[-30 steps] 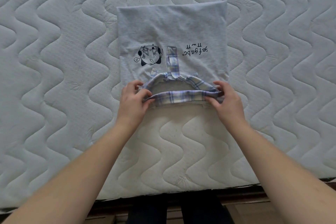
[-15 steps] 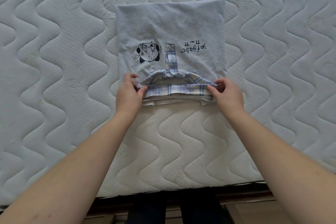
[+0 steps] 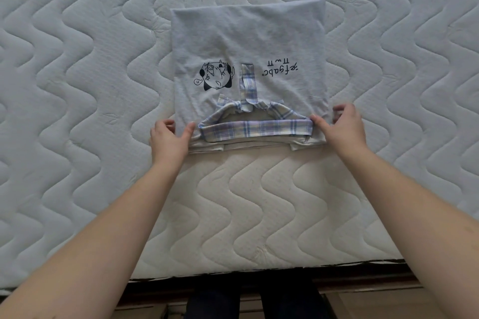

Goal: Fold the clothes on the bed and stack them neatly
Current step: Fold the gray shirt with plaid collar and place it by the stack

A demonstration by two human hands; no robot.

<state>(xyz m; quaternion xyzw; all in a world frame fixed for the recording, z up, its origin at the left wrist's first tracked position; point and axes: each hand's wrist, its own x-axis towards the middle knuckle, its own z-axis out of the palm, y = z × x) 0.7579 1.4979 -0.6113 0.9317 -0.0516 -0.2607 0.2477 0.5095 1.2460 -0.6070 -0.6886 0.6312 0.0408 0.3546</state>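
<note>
Left hand (image 3: 168, 141), right hand (image 3: 342, 127) pinch folded shirt (image 3: 248, 41) near-edge corners; mattress (image 3: 77, 85).

Folded shirt (image 3: 246, 41): soft matt jersey cloth, pale blue-grey, black printed graphic. Collar (image 3: 255, 130): woven plaid cloth, matt (placket strip alike). Mattress (image 3: 77, 85): quilted textile, wavy stitching, finely textured, matt, slightly speckled.
</note>
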